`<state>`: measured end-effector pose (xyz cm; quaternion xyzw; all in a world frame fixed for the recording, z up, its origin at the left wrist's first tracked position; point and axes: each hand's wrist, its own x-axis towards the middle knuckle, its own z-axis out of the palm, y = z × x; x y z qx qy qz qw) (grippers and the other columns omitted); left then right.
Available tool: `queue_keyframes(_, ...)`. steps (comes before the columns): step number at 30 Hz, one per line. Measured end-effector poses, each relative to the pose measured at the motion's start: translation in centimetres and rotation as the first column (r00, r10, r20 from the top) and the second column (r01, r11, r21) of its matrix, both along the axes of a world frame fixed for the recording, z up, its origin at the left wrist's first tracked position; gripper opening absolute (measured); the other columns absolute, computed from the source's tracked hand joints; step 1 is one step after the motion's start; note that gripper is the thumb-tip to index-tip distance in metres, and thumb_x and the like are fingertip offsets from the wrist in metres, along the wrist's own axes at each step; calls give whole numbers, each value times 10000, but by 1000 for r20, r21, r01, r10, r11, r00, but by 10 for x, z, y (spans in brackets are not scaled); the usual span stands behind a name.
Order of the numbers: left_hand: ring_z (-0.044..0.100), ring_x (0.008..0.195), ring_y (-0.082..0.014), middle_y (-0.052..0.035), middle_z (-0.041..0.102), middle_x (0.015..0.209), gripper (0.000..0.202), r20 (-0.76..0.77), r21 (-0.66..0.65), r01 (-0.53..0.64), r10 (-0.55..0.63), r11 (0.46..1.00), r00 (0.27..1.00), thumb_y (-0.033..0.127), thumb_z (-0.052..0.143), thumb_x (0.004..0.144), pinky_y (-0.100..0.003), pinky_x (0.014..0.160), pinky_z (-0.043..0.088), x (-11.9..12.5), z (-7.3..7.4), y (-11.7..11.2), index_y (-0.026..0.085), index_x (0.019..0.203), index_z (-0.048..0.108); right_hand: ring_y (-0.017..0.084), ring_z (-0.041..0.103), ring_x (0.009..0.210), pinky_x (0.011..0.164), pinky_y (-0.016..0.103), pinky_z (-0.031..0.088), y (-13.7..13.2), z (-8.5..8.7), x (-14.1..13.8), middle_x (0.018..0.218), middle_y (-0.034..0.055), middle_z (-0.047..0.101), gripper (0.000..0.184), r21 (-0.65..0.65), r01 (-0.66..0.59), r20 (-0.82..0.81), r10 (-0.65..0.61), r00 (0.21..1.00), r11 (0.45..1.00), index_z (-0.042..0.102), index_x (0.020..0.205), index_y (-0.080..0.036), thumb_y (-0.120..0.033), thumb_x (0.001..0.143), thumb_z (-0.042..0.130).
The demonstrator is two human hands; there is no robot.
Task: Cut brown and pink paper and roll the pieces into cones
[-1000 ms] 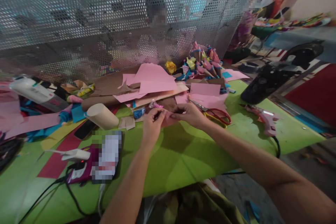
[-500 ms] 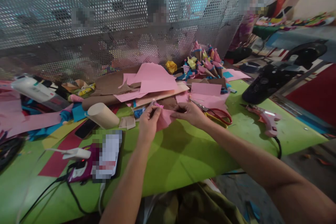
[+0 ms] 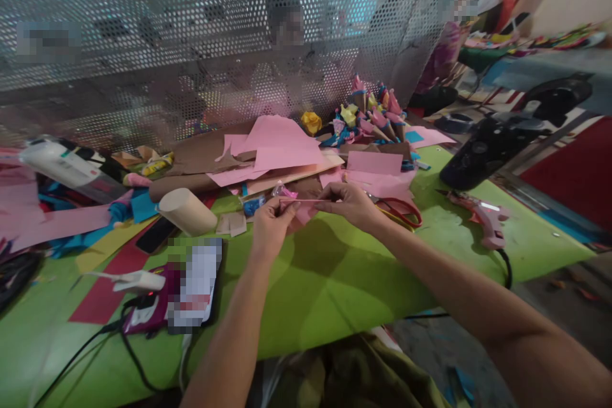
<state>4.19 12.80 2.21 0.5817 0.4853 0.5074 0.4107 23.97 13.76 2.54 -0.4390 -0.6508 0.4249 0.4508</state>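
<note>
Between my two hands I hold a small piece of pink paper [image 3: 302, 215] above the table, one edge turned toward me as a thin line. My left hand [image 3: 273, 222] pinches its left end between thumb and fingers. My right hand [image 3: 347, 205] pinches the right end. Just behind my left hand lie a clear-and-pink plastic wrapper [image 3: 285, 191] and a small blue packet [image 3: 252, 205]. Scissors with red and yellow handles [image 3: 400, 209] rest beyond my right wrist, partly hidden by it.
Pink sheets [image 3: 282, 140] and brown paper [image 3: 201, 150] are piled at the back beside several paper flowers [image 3: 373, 116]. A cardboard tube [image 3: 187, 211], a phone [image 3: 198, 284] and a purple power strip [image 3: 148, 315] stand left. Right are a glue gun [image 3: 485, 217] and a black bottle [image 3: 488, 146].
The pink paper has tilted, from its face showing to nearly edge-on. Both hands keep their pinch and have shifted only slightly.
</note>
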Motion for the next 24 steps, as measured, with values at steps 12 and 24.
queue_keyframes(12,605,702,-150,-12,718,781,366,66,-78,52,-47,996,997,487,816,674,-284,679,514,0,-3,0,173,846,743,115,478,569,531,257,360,0,2,0,585,-19,571,424,-72,36,-99,-43,994,997,658,683,-173,-574,678,795)
queue_keyframes(24,620,723,-161,4,700,748,238,-172,-118,151,-169,982,971,326,763,737,-294,725,525,1,-2,-5,168,915,772,163,598,685,637,287,454,0,-4,-1,749,42,719,304,67,-35,49,31,998,997,730,751,-186,-487,745,766)
